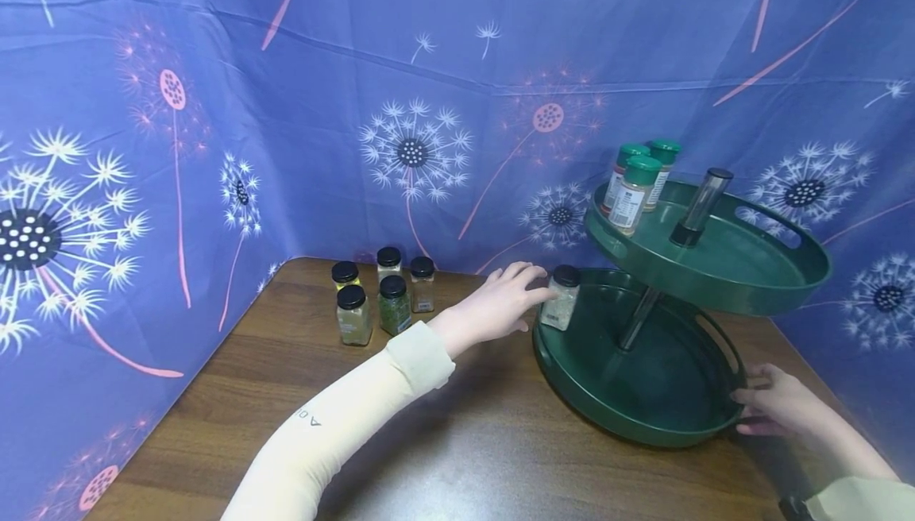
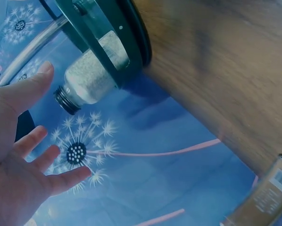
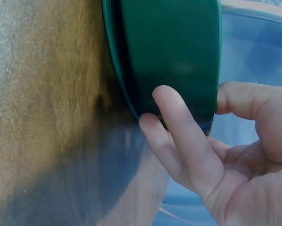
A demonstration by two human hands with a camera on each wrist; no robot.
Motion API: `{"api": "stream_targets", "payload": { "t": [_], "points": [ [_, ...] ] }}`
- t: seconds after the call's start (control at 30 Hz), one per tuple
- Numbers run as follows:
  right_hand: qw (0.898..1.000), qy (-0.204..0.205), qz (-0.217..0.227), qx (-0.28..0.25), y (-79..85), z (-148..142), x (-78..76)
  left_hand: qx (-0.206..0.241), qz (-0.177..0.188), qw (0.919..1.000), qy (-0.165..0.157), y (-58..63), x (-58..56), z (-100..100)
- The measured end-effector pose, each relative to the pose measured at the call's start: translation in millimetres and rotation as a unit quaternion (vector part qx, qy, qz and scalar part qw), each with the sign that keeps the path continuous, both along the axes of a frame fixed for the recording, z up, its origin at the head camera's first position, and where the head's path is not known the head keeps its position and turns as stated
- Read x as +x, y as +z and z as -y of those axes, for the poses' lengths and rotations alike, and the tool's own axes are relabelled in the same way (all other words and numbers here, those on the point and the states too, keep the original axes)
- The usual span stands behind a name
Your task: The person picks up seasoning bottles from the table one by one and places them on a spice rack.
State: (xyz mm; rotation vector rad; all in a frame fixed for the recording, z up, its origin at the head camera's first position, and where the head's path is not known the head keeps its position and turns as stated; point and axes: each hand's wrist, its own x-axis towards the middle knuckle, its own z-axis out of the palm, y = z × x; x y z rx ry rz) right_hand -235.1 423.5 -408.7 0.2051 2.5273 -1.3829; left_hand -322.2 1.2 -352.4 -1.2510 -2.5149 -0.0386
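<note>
My left hand (image 1: 500,303) is beside a clear jar (image 1: 561,299) of pale granules with a black lid, fingers spread. In the left wrist view a gap shows between the hand (image 2: 35,155) and that jar (image 2: 87,80). The jar stands at the left edge of the lower tray (image 1: 608,418) of a green two-tier turntable rack. My right hand (image 1: 779,402) holds the lower tray's right rim. In the right wrist view its thumb is at the rim and its fingers (image 3: 178,117) lie against the outer wall.
On the upper tray (image 1: 758,267) stand three green-capped shakers (image 1: 629,202), left of the metal post (image 1: 704,207). Several black-lidded spice jars (image 1: 353,318) are grouped at the back left of the wooden table (image 1: 286,378). Blue dandelion-print cloth (image 1: 322,148) hangs behind.
</note>
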Motion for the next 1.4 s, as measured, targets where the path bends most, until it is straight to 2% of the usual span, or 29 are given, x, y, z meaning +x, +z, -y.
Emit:
{"api": "stream_targets", "payload": {
  "t": [0.33, 0.6, 0.83, 1.13, 1.4],
  "points": [
    [1.000, 0.008, 0.001, -0.008, -1.6, 1.8, 3.8, 0.022, 0.000, 0.9997, 0.013, -5.6, 1.8, 34.0],
    [1.000, 0.003, -0.005, 0.006, -2.2, 4.2, 5.0, 0.034, 0.006, 0.9991, 0.025, -4.7, 6.6, 61.1],
    [1.000, -0.002, -0.008, 0.004, -2.5, 6.5, 9.1, 0.024, 0.004, 0.9989, 0.040, -8.4, 11.0, 79.7],
    [1.000, 0.008, -0.006, -0.020, -2.8, 7.8, 14.0, 0.032, -0.010, 0.9981, 0.052, -9.9, 19.9, 103.1],
    [1.000, 0.000, 0.005, -0.011, -3.6, 8.4, 13.5, 0.045, -0.029, 0.9954, 0.079, -11.9, 22.6, 127.7]
  ]
}}
